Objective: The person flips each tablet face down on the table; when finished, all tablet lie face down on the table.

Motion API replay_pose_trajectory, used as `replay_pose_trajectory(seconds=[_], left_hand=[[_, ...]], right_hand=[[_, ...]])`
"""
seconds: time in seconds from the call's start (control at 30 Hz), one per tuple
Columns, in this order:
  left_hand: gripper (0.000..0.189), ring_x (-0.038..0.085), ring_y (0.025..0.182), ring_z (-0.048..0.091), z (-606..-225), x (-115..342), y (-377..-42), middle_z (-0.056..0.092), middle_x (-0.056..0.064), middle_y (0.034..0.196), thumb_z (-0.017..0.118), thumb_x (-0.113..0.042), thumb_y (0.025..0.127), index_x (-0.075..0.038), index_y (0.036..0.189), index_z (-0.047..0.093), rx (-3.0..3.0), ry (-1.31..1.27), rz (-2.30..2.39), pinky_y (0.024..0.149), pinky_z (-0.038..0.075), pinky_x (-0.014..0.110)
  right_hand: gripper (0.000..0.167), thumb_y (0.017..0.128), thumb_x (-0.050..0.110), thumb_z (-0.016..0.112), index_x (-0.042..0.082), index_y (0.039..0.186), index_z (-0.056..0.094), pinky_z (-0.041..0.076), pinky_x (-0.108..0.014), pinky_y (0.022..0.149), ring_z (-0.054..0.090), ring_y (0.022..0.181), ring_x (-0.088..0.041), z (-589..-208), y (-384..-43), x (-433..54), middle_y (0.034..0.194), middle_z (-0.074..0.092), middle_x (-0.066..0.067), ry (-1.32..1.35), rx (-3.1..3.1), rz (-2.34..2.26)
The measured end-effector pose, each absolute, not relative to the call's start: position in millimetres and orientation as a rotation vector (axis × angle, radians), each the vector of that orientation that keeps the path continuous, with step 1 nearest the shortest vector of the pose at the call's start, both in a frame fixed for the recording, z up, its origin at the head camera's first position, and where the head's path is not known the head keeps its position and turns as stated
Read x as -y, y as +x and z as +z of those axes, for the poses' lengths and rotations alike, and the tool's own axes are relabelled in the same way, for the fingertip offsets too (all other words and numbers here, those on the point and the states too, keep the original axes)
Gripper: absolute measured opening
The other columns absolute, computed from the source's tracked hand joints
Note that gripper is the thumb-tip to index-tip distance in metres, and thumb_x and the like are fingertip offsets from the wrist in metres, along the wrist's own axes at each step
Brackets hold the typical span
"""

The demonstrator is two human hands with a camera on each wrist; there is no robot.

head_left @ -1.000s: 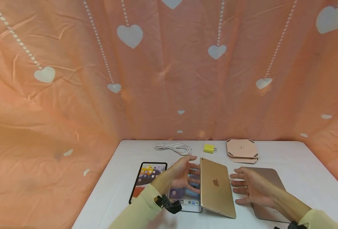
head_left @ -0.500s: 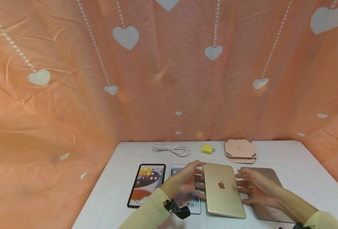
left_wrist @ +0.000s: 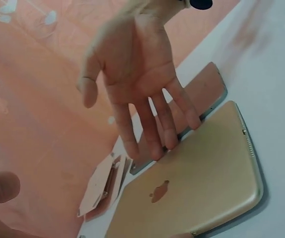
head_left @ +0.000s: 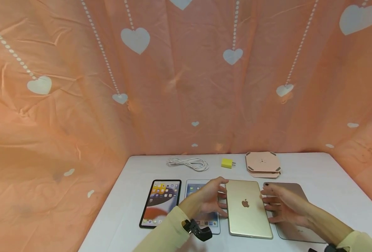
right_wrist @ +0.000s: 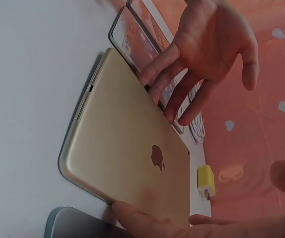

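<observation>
A gold tablet (head_left: 249,217) with an apple logo lies back side up on the white table. My left hand (head_left: 207,202) stands at its left edge, palm inward, fingers extended and fingertips right at the rim. On the opposite side, my right hand (head_left: 285,207) faces it the same way, its fingertips close to the right edge. Behind the left hand, a white-framed tablet (head_left: 194,188) with a lit screen is partly hidden. A grey tablet (head_left: 294,190), also back up, lies partly under the right hand and forearm. Neither hand has its fingers curled round anything.
A black-framed tablet (head_left: 165,201) with a lit screen lies at the far left of the row. Along the back are a coiled white cable (head_left: 189,163), a yellow charger plug (head_left: 227,163) and a pink folded stand (head_left: 263,162). An orange curtain (head_left: 186,87) hangs behind the table.
The gold tablet was tilted up on its right edge between the hands; it has come down flat, back side up. Both hands have shifted slightly to the right with it.
</observation>
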State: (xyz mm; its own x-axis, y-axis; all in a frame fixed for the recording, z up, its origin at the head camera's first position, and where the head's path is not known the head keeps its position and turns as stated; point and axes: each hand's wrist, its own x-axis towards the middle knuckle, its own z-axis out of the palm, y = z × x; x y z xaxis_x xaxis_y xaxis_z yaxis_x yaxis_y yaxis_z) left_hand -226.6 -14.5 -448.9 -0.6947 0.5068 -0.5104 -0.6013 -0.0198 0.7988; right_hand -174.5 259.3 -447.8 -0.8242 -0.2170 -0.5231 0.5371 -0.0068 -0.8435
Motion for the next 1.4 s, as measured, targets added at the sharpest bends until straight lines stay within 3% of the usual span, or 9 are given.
replay_pose_trajectory(seconds=[0.17,0.3,0.47,0.83,1.1,1.4], left_hand=[[0.082,0.072,0.142,0.04,-444.6,28.3,-227.6,0.043,0.032,0.148,0.06,-0.042,0.104,0.012,0.159,0.031,-1.447,-0.066,1.84,0.118,0.034,0.084],[0.075,0.065,0.143,0.049,-444.4,53.8,-229.6,0.048,0.036,0.157,0.059,-0.035,0.107,0.011,0.161,0.034,-1.446,-0.014,1.854,0.118,0.044,0.075],[0.06,0.056,0.141,0.059,-440.1,94.8,-234.6,0.053,0.035,0.157,0.057,-0.028,0.11,0.008,0.156,0.044,-1.454,0.02,1.883,0.115,0.052,0.066],[0.058,0.052,0.138,0.063,-435.0,170.4,-227.6,0.053,0.036,0.157,0.054,-0.029,0.113,0.008,0.156,0.044,-1.618,-0.06,1.855,0.106,0.06,0.063],[0.064,0.05,0.136,0.061,-440.2,182.0,-222.9,0.048,0.038,0.159,0.058,-0.029,0.11,0.007,0.16,0.043,-1.71,-0.177,1.834,0.104,0.058,0.07],[0.076,0.054,0.144,0.053,-437.8,176.6,-219.7,0.043,0.04,0.161,0.059,-0.041,0.109,0.011,0.16,0.039,-1.765,-0.12,1.728,0.112,0.052,0.072]], right_hand=[[0.072,0.113,0.043,0.043,-0.007,0.162,0.028,0.054,-0.072,0.106,0.037,0.144,-0.053,-442.2,-175.6,-257.7,0.165,0.025,-0.037,0.344,-1.832,-1.851],[0.069,0.114,0.043,0.045,-0.007,0.161,0.034,0.061,-0.061,0.1,0.054,0.134,-0.041,-437.1,-174.4,-256.2,0.161,0.038,-0.035,0.296,-1.85,-1.868],[0.069,0.115,0.044,0.047,-0.006,0.162,0.035,0.06,-0.061,0.107,0.062,0.133,-0.034,-433.6,-172.9,-251.3,0.16,0.046,-0.032,0.167,-1.735,-1.909],[0.055,0.113,0.04,0.052,0.001,0.151,0.048,0.058,-0.063,0.109,0.066,0.127,-0.03,-441.2,-176.0,-209.6,0.143,0.061,-0.019,0.089,-1.511,-1.975],[0.077,0.109,0.045,0.053,-0.006,0.162,0.03,0.058,-0.059,0.108,0.062,0.131,-0.033,-451.0,-179.1,-179.1,0.149,0.056,-0.022,0.129,-1.497,-1.943],[0.077,0.108,0.047,0.054,-0.005,0.16,0.029,0.057,-0.057,0.108,0.055,0.135,-0.04,-456.1,-180.7,-158.1,0.147,0.05,-0.023,0.165,-1.475,-1.964]])
